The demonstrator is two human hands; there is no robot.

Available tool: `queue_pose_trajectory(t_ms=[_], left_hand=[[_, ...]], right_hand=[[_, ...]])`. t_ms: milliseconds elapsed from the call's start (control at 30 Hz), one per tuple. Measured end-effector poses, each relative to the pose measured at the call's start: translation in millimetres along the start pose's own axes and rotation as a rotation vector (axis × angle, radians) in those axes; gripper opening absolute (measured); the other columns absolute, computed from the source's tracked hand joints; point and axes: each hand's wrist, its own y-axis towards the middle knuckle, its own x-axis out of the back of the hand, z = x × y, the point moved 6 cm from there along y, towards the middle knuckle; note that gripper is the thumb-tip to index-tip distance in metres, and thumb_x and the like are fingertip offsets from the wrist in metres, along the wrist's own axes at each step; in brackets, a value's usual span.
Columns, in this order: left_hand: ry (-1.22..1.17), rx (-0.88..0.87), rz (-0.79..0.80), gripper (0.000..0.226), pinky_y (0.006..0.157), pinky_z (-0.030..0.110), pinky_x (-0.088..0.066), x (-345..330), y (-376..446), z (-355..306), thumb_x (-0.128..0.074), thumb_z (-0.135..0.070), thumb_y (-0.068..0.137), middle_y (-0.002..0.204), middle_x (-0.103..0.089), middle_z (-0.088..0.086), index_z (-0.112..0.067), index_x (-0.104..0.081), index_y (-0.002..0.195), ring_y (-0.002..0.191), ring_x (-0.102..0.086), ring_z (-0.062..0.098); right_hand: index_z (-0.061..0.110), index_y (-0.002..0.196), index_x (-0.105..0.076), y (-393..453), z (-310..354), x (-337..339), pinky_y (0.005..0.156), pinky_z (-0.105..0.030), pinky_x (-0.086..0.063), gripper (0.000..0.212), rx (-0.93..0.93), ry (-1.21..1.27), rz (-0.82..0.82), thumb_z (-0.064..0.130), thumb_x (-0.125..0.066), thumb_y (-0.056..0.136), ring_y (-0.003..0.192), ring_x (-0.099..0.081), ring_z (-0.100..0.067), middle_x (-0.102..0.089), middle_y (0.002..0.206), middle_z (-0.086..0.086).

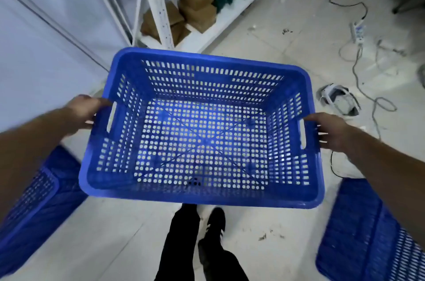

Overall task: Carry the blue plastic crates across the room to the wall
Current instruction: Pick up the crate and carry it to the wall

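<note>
An empty blue plastic crate (207,197) with perforated walls and floor hangs level in front of me, above the tiled floor. My left hand (80,112) grips its left rim beside the handle slot. My right hand (331,130) grips the right rim by the other slot. A second blue crate (34,200) lies on the floor at the lower left, and a third blue crate (368,234) lies at the lower right. A pale wall (41,39) runs along the left.
A white metal shelf (161,4) with brown boxes and green bags stands ahead by the wall. Cables and a power strip (357,32) trail over the floor at right, beside a small white device (340,101). My legs and black shoes (213,227) show below the crate.
</note>
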Motion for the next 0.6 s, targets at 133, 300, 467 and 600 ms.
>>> queue_pose_trajectory(t_ms=[133, 300, 467, 600], left_hand=[[-0.132, 0.017, -0.060, 0.038, 0.064, 0.033, -0.050, 79, -57, 26, -0.068, -0.036, 0.086, 0.096, -0.068, 0.011, -0.006, -0.064, 0.109, 0.072, -0.062, 0.027], [-0.289, 0.067, -0.166, 0.033, 0.062, 0.029, -0.043, 176, -120, 82, -0.061, -0.036, 0.092, 0.092, -0.062, 0.009, -0.010, -0.059, 0.112, 0.071, -0.056, 0.023], [-0.390, 0.102, -0.329, 0.036, 0.060, 0.029, -0.044, 280, -175, 168, -0.064, -0.031, 0.092, 0.105, -0.058, 0.014, -0.005, -0.057, 0.116, 0.072, -0.055, 0.022], [-0.489, 0.133, -0.446, 0.050, 0.058, 0.030, -0.044, 355, -202, 250, -0.067, -0.031, 0.088, 0.111, -0.058, 0.015, -0.001, -0.055, 0.125, 0.075, -0.056, 0.022]], right_hand=[[0.010, 0.130, -0.065, -56, 60, -40, 0.088, -0.043, -0.057, 0.045, 0.085, -0.071, 0.075, 0.027, -0.073, 0.089, 0.085, -0.064, -0.026, -0.066, 0.107, -0.009], [0.011, 0.129, -0.064, -127, 122, -117, 0.071, -0.036, -0.053, 0.048, 0.200, -0.148, 0.136, 0.029, -0.073, 0.086, 0.090, -0.064, -0.029, -0.067, 0.116, -0.010], [0.008, 0.126, -0.064, -207, 171, -221, 0.068, -0.034, -0.052, 0.045, 0.334, -0.224, 0.217, 0.027, -0.074, 0.086, 0.088, -0.064, -0.030, -0.068, 0.117, -0.012], [0.004, 0.134, -0.061, -271, 183, -315, 0.065, -0.035, -0.053, 0.050, 0.423, -0.230, 0.257, 0.020, -0.072, 0.088, 0.080, -0.065, -0.024, -0.068, 0.125, -0.014]])
